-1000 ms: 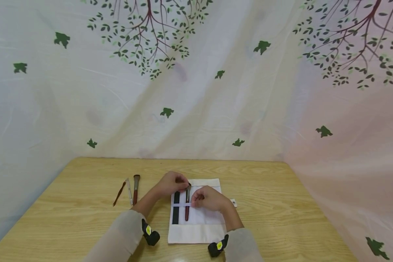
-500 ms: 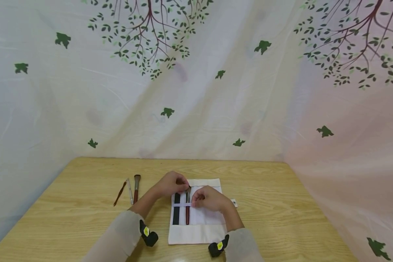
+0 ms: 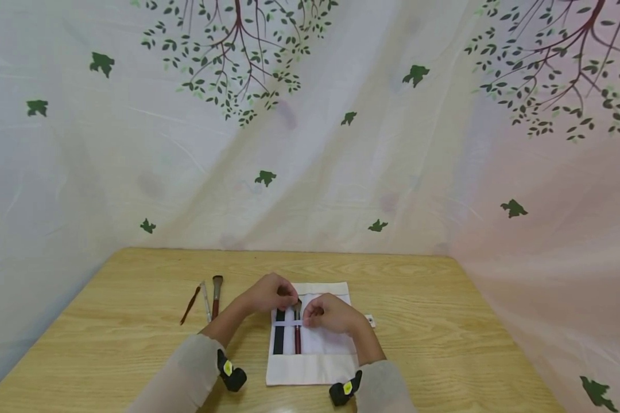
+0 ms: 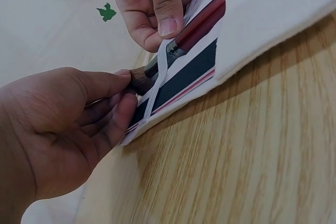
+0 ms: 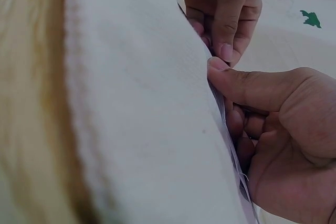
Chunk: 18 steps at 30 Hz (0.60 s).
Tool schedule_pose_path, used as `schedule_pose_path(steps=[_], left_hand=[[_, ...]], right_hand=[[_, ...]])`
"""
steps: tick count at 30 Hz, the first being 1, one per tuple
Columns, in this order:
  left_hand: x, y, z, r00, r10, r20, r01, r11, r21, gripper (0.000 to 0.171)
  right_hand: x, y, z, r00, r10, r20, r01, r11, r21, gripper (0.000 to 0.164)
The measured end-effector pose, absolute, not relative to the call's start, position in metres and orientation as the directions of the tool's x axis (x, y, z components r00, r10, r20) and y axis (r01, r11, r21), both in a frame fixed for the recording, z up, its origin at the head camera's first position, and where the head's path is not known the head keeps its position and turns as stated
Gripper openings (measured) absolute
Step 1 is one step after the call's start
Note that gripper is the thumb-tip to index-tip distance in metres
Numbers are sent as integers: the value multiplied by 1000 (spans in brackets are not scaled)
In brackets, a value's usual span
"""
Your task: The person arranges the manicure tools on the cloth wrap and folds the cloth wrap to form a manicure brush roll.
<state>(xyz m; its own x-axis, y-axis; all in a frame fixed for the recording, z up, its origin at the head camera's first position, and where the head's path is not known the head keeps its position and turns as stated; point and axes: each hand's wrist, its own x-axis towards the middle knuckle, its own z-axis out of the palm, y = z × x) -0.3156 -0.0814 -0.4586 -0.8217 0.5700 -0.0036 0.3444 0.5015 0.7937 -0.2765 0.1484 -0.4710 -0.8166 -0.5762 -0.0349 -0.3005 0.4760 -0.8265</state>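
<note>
A white fabric brush roll (image 3: 310, 370) lies unrolled on the table. A brush with a dark red handle (image 4: 202, 22) runs beneath its white elastic band (image 4: 159, 74), handle end inside the near pocket. Whether a second brush lies alongside is hard to tell. My left hand (image 3: 271, 292) pinches the brown bristles (image 4: 139, 78) between thumb and fingers. Close by on the right, my right hand (image 3: 333, 314) pinches the elastic band beside the brush. A flat black strip (image 3: 278, 338) sits under the band at the left edge. In the right wrist view the roll's fabric (image 5: 142, 103) covers the brush.
Left of the roll lie a wide brush (image 3: 216, 295), a thin whitish tool (image 3: 205, 301) and a slim reddish-brown tool (image 3: 190, 305). A strap tab with a snap (image 3: 370, 320) sticks out on the right. Printed cloth (image 3: 310, 143) hangs behind the wooden table (image 3: 434, 321).
The brush has slid toward me, its handle end going down into the near pocket. My left hand has shifted slightly nearer with it; my right hand stays nearly still.
</note>
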Motion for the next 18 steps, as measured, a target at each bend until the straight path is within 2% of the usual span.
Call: schedule_pose_path(steps=[12,18], left_hand=[[-316,-82,-460,-769,639,19,413,473,778,12],[-316,-84,-461,-750,662,1,403,456,794,10]], right_hand=[[-276,148,-470,-819,-573,-22,-311,476,-823,8],[-277,148,-471,-824,-566,-25,-301,475,-827,9]])
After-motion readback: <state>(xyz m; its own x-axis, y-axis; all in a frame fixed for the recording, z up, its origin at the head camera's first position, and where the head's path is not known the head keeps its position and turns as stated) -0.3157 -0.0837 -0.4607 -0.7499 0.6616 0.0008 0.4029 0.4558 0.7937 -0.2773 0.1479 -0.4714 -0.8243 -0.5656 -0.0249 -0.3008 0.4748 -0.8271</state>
